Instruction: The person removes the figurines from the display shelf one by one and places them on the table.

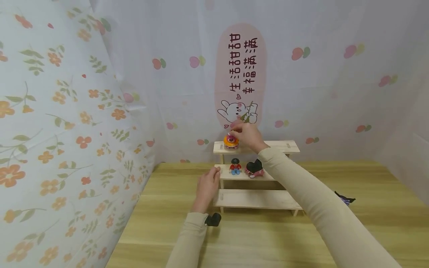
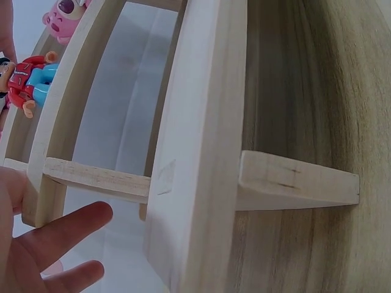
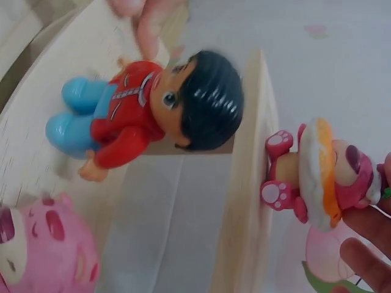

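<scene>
My right hand (image 1: 248, 136) pinches the top of a pink bear figurine (image 1: 231, 140) wearing an orange ring. Its feet meet the left part of the top shelf (image 3: 249, 183). At the left end of the middle shelf (image 1: 223, 171), my left hand (image 1: 206, 188) grips the plank, two fingers (image 2: 70, 235) extended beside its end in the left wrist view. A toy boy figure (image 1: 235, 166) in red top and blue trousers sits on that shelf. Right of it lies a pink bear (image 1: 256, 173), partly covered by my right wrist's black camera in the head view.
The three-tier wooden stand's lowest shelf (image 1: 258, 199) holds nothing visible. A small black and purple item (image 1: 345, 198) lies right of it on the wood-grain table (image 1: 161, 230). Behind hangs a printed white cloth (image 1: 181, 82); floral cloth (image 1: 67, 123) borders the left.
</scene>
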{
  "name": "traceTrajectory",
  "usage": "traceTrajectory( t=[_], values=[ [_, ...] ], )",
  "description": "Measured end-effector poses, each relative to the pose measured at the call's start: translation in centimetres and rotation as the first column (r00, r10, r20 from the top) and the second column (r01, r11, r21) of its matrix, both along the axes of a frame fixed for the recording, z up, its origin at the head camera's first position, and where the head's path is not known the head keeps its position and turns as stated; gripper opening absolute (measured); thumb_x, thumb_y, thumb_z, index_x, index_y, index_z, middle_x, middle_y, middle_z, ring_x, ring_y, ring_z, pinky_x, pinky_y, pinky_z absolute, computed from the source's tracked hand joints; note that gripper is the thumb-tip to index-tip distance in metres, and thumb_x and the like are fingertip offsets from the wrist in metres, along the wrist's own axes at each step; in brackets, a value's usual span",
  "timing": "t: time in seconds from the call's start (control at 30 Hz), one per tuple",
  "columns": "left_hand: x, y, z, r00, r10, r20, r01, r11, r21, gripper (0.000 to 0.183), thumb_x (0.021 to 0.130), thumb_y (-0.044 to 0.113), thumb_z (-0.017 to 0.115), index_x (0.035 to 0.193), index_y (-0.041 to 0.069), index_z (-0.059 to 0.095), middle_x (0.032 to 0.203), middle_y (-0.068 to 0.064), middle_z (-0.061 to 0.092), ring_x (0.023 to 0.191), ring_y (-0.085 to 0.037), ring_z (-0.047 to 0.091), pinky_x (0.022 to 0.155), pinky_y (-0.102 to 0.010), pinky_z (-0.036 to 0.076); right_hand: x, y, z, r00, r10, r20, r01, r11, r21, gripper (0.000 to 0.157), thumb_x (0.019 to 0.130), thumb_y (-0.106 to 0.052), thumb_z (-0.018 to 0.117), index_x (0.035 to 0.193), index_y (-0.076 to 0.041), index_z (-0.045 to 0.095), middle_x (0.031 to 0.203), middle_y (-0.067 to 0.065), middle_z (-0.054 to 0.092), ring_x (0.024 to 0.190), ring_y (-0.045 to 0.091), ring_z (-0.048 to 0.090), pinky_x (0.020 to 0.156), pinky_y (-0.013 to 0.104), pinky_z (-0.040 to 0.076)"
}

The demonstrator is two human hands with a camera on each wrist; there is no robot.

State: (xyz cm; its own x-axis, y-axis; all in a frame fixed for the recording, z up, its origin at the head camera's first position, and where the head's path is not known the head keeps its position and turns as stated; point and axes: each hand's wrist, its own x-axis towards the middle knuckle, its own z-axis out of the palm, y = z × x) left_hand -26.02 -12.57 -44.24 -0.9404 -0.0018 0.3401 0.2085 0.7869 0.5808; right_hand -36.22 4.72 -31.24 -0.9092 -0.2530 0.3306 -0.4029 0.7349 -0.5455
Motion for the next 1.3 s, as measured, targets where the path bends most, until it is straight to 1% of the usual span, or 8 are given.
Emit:
traceTrajectory(
  t=[0.2,0.37,0.53,0.8,0.9,1.0,1.13,1.3],
  values=[
    [-0.2,0.4,0.0,1.0,-0.006,-0.03,0.006,1.0,0.0,0.019,0.1,0.025,0.048,0.107,0.014,0.062,0.106,-0.011,0.071,0.095,-0.034,0.065,0.078,-0.048,0.049,0.5,0.4,0.4,1.0,0.005,-0.028,-0.006,1.0,-0.01,0.024,0.091,-0.023,0.066,0.105,-0.004,0.073,0.104,0.012,0.072,0.097,0.026,0.066,0.087,0.039,0.053],
    [-0.2,0.6,0.1,1.0,-0.022,-0.01,0.023,0.999,0.031,0.02,0.1,0.025,0.048,0.11,0.015,0.062,0.109,-0.011,0.07,0.095,-0.034,0.065,0.077,-0.048,0.05,0.8,1.2,0.7,1.0,0.011,-0.006,-0.011,0.999,-0.047,0.024,0.092,-0.023,0.065,0.106,-0.004,0.072,0.106,0.012,0.071,0.098,0.026,0.066,0.088,0.039,0.053],
    [-0.4,0.4,-0.1,1.0,-0.01,0.003,0.01,1.0,0.023,0.02,0.101,0.026,0.048,0.111,0.016,0.062,0.11,-0.009,0.07,0.093,-0.032,0.066,0.074,-0.046,0.05,1.0,2.4,1.0,1.0,0.003,0.005,-0.002,0.994,-0.113,0.026,0.092,-0.024,0.064,0.107,-0.003,0.072,0.105,0.014,0.071,0.097,0.026,0.064,0.087,0.04,0.051],
    [-0.7,-0.1,0.2,1.0,-0.012,0.003,0.012,1.0,0.014,0.021,0.101,0.025,0.048,0.112,0.015,0.062,0.103,-0.01,0.071,0.088,-0.031,0.065,0.072,-0.045,0.049,2.3,5.6,1.5,0.999,-0.032,0.018,0.034,0.995,-0.089,0.026,0.093,-0.025,0.063,0.108,-0.005,0.071,0.109,0.014,0.07,0.098,0.027,0.064,0.086,0.043,0.051],
    [-0.7,-0.1,0.3,1.0,-0.005,0.005,0.005,1.0,-0.003,0.021,0.101,0.026,0.048,0.113,0.015,0.062,0.102,-0.01,0.071,0.087,-0.03,0.065,0.071,-0.045,0.049,2.9,6.7,1.5,0.999,-0.049,-0.014,0.048,0.996,-0.077,0.026,0.092,-0.023,0.064,0.107,-0.003,0.072,0.106,0.015,0.071,0.096,0.028,0.063,0.084,0.043,0.051],
    [-0.6,0.1,0.4,1.0,-0.003,0.016,0.003,1.0,-0.001,0.023,0.101,0.026,0.048,0.116,0.015,0.062,0.104,-0.01,0.071,0.085,-0.029,0.064,0.071,-0.044,0.049,3.5,8.0,1.5,0.997,-0.067,-0.038,0.064,0.995,-0.072,0.025,0.092,-0.022,0.064,0.104,-0.002,0.072,0.101,0.015,0.069,0.093,0.028,0.058,0.081,0.042,0.049],
    [-0.3,0.2,0.3,0.999,0.002,0.041,-0.003,1.0,0.012,0.025,0.101,0.027,0.048,0.119,0.017,0.061,0.109,-0.01,0.07,0.088,-0.029,0.064,0.073,-0.044,0.049,3.9,10.1,1.0,0.994,-0.093,-0.056,0.09,0.994,-0.057,0.025,0.092,-0.021,0.065,0.103,0.0,0.072,0.099,0.016,0.067,0.093,0.029,0.056,0.08,0.044,0.048],
    [-0.3,0.3,0.2,0.999,-0.004,0.042,0.004,1.0,0.0,0.024,0.1,0.026,0.048,0.118,0.017,0.061,0.105,-0.01,0.07,0.083,-0.027,0.062,0.071,-0.043,0.048,4.5,13.1,0.2,0.99,-0.136,-0.043,0.132,0.988,-0.083,0.03,0.094,-0.025,0.062,0.107,0.001,0.07,0.105,0.021,0.068,0.097,0.034,0.059,0.083,0.047,0.049]
  ],
)
